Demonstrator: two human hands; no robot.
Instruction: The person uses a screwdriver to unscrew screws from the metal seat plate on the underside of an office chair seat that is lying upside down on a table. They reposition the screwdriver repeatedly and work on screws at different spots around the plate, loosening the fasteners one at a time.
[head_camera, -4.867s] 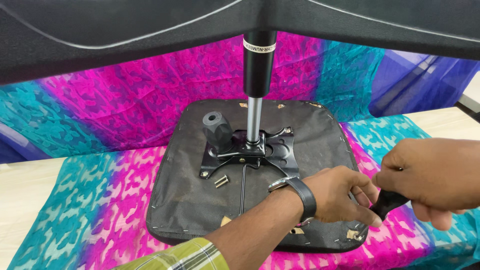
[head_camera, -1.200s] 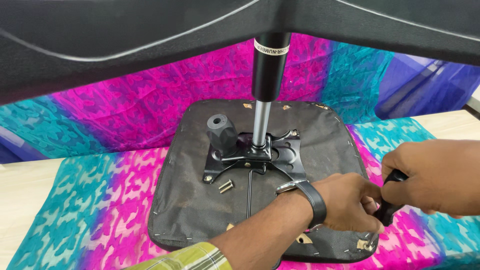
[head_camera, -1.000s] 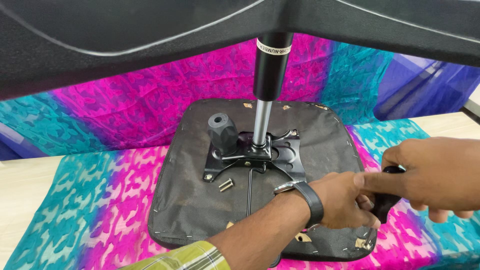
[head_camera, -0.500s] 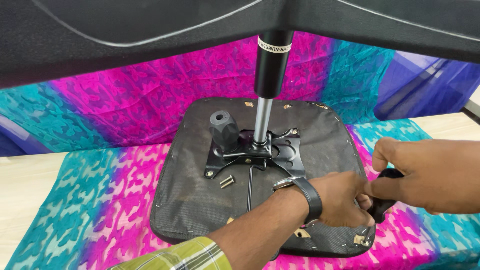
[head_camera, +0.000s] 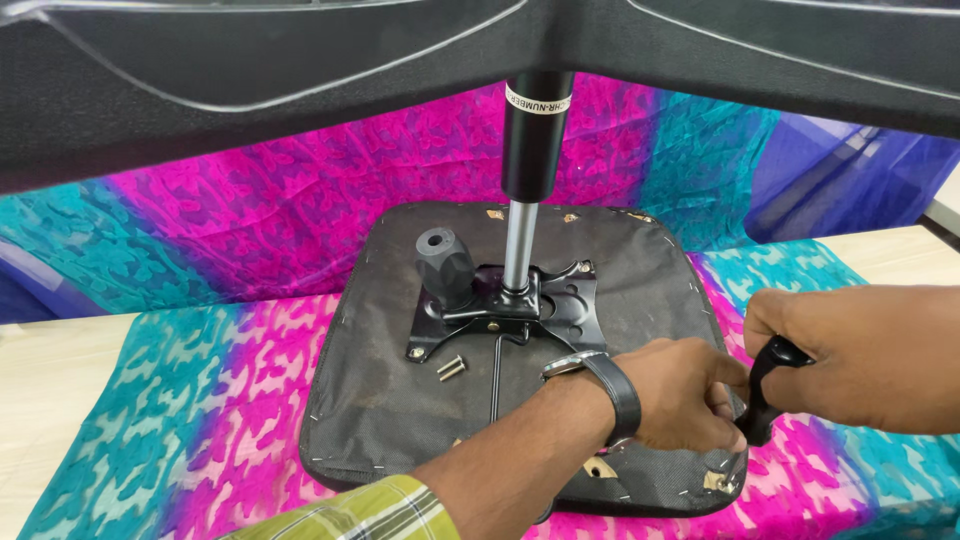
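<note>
Head view, lower middle of the frame: a forearm in a plaid sleeve (head_camera: 370, 510) with a black wristwatch (head_camera: 605, 385) reaches to the right. That left hand (head_camera: 680, 405) is curled tight around the lower part of a black handle (head_camera: 765, 395) at the right edge of an upside-down chair seat (head_camera: 400, 400). The right hand (head_camera: 860, 355) comes in from the right edge and is closed over the handle's top. Two loose bolts (head_camera: 450, 367) lie on the seat's dark underside, just left of a black metal plate (head_camera: 520, 305). A black knob (head_camera: 445, 262) rises from the plate's left side, and a gas cylinder (head_camera: 530, 160) stands upright from its middle. Under everything lies a pink and teal cloth (head_camera: 180, 400), and a black mesh panel (head_camera: 250, 80) fills the top of the frame.
</note>
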